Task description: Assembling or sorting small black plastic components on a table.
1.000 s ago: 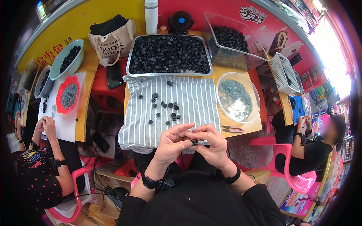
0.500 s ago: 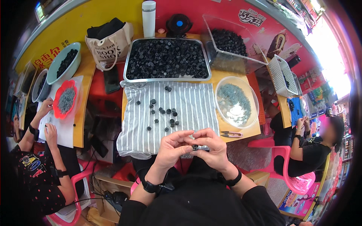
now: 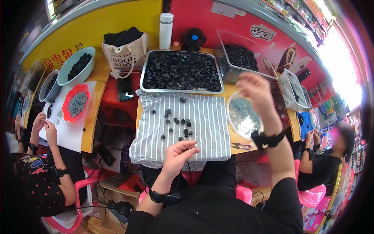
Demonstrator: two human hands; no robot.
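My left hand [image 3: 178, 156] hangs over the near edge of a grey-and-white striped cloth [image 3: 152, 134]. Its thumb and fingertips come together, and whatever may be between them does not show. My right hand [image 3: 255, 91] is raised at the far right, near the front of a clear plastic bin [image 3: 269, 70] and over the far side of a round clear tub [image 3: 229, 111]. Motion smears its fingers, so its grasp is unclear. On the cloth lie several small round black parts [image 3: 176, 121], apart from both hands. Grey-blue and white bits fill the tub.
A metal tray [image 3: 142, 80] of black parts stands behind the cloth. Small snips [image 3: 242, 146] lie right of it. A tote bag [image 3: 117, 54], a white bottle [image 3: 166, 31] and a small fan [image 3: 193, 38] stand at the back. Other people work at both sides.
My hands have parted. The right hand has swung up and right toward the clear bin, while the left stays low. The small black part formerly between them is no longer visible.
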